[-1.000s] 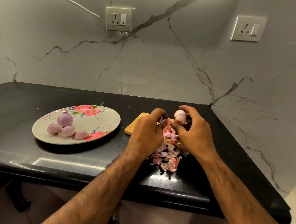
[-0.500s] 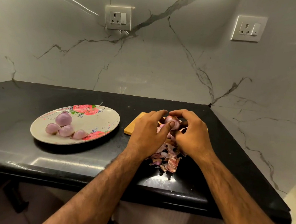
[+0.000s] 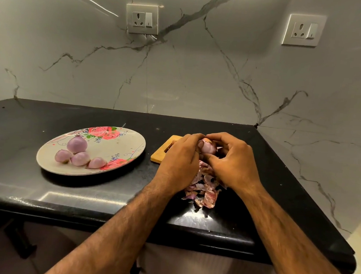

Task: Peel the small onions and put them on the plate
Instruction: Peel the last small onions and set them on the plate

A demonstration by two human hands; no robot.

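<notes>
A grey-veined marble wall [image 3: 179, 77] fills the upper half of the head view and turns a corner on the right. Below it a glossy black countertop [image 3: 75, 195] runs from the left edge to that corner. Two bare forearms reach in from the bottom and meet over the right part of the counter. On the left part sits an oval plate [image 3: 116, 149] with red flowers painted along its rim. The left hand [image 3: 179, 158] and the right hand [image 3: 231, 161] are close together, knuckles up, fingers curled inward towards each other. Both grip one small onion [image 3: 207, 147] between them, held above the counter, with the left thumb pressed against its pale purple side. A scrap of brownish skin shows at its top. Under the hands lies a wooden board [image 3: 160, 154], only its left end showing. In front of the board, between the wrists, a loose pile of pink and purple onion skins [image 3: 205, 192] spreads towards the counter's front edge. Two white wall sockets are set in the marble, one [image 3: 142, 19] above the plate's right side and one [image 3: 303, 30] further right. Four peeled onions [image 3: 77, 144] lie clustered on the left half of the plate, the largest behind and three smaller ones in a row in front of it, touching or nearly so.
</notes>
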